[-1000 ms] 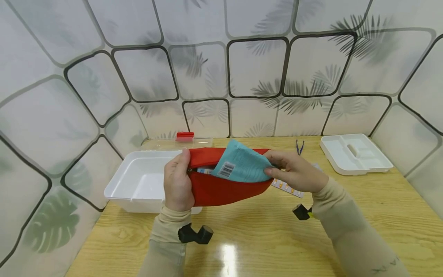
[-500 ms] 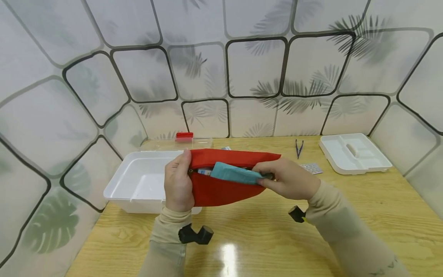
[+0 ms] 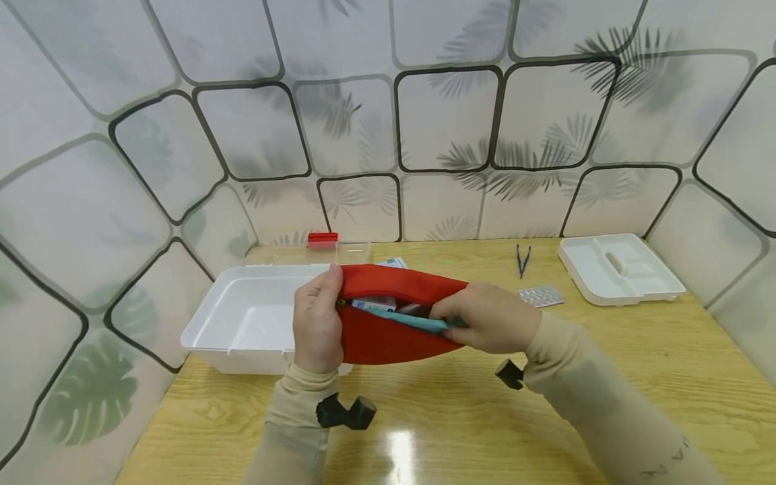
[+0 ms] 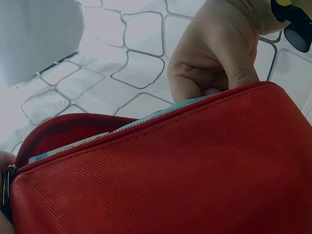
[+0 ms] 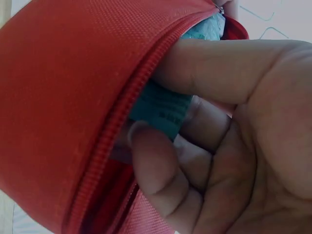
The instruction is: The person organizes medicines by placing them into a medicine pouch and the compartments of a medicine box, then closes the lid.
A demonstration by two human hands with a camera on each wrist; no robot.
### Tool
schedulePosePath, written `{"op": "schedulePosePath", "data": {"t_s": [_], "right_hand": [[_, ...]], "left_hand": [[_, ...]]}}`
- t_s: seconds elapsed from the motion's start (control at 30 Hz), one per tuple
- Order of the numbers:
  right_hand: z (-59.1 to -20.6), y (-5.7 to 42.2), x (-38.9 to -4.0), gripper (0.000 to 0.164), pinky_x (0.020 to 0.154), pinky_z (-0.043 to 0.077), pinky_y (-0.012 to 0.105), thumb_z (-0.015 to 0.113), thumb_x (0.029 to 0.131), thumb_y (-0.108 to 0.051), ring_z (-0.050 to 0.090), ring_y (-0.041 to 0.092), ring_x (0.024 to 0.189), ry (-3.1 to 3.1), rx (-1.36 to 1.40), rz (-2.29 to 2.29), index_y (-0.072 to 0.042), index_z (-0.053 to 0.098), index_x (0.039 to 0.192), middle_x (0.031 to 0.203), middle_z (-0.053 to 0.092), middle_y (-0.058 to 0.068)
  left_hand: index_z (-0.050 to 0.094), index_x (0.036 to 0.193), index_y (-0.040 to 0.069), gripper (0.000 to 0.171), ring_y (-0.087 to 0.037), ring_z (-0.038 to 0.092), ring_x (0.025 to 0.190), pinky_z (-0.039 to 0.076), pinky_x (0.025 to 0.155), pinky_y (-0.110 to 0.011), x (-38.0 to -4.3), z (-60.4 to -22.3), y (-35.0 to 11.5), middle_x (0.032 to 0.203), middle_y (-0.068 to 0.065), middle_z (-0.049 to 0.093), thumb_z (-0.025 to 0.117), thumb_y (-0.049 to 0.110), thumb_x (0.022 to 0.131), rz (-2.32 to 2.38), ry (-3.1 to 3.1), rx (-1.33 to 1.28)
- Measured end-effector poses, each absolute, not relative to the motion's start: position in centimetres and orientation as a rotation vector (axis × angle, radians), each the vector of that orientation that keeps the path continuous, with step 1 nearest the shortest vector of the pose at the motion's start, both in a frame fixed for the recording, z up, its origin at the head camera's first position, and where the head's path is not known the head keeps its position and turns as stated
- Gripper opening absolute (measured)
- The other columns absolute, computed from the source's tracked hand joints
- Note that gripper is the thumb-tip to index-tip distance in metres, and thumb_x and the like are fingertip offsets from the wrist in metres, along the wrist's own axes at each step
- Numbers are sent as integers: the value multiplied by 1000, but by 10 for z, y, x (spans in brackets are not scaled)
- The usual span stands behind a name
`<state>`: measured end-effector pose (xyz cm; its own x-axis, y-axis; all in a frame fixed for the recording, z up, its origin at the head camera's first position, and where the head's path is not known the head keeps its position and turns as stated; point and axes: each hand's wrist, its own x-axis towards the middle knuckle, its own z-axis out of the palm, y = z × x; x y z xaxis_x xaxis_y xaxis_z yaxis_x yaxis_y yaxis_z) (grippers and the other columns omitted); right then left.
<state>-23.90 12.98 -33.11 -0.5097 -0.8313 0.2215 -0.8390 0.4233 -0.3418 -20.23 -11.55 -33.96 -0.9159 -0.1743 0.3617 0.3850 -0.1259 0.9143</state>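
Observation:
A red zippered pouch [image 3: 388, 340] hangs over the table in the head view with its mouth unzipped. My left hand [image 3: 316, 323] grips its left end, thumb on the near face, by the zipper pull [image 4: 6, 187]. At the other end, my right hand [image 3: 494, 316] reaches into the mouth. Its thumb and fingers pinch a flat teal packet [image 5: 161, 109], most of which is hidden inside the pouch. A white and blue printed item [image 3: 372, 305] shows in the opening beside the packet. Seen from the right wrist, the fingers curl behind the zipper edge.
A white plastic bin [image 3: 209, 330] stands behind the left hand, with a clear lid with a red clip [image 3: 322, 237] beyond it. To the right lie blue tweezers [image 3: 523, 261], a blister pack [image 3: 541, 296] and a white handled tray [image 3: 651, 279]. A printed packet [image 3: 394, 263] peeks from behind the pouch.
The teal packet has gone down into the pouch, from standing well above the mouth to only a strip showing. My right hand has moved left and slightly down with it.

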Motion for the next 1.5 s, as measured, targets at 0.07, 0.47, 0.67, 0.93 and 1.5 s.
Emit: {"op": "schedulePosePath", "data": {"t_s": [0.07,0.47,0.67,0.93,1.5], "right_hand": [[-331,130,-239,17,55,40,22,72,84,-10,44,2,60,-2651,1547,664,-23,61,80,68,48,-17],[-323,150,-240,11,52,44,21,74,84,-9,51,0,58,-2471,1409,961,-19,72,89,78,65,-15],[-329,149,-243,9,53,46,20,75,84,-11,52,-3,59,-2476,1384,883,-20,74,88,77,66,-16],[-326,160,-249,20,62,51,18,79,78,-4,62,0,72,-2232,1109,1041,-12,74,96,85,70,-9],[-394,185,-339,27,79,51,40,61,95,-23,63,25,92,-2774,474,1174,-4,65,115,102,68,11]], "left_hand": [[68,90,-5,45,-25,62,72,49,65,-35,-202,-339,-117,75,-8,66,46,33,101,-2095,-1777,-227],[70,90,-1,42,-25,63,74,51,67,-39,-204,-338,-124,77,-8,68,42,28,103,-2152,-1640,-283],[71,87,4,41,-24,62,73,51,67,-38,-204,-339,-125,77,-7,68,44,30,103,-2184,-1597,-277],[68,93,-3,44,-28,61,81,48,74,-40,-206,-336,-133,85,-9,68,43,31,103,-2175,-1516,-166],[61,107,-12,42,-30,60,89,44,84,-41,-205,-325,-163,98,-18,65,44,26,102,-2244,-947,-115]]}}
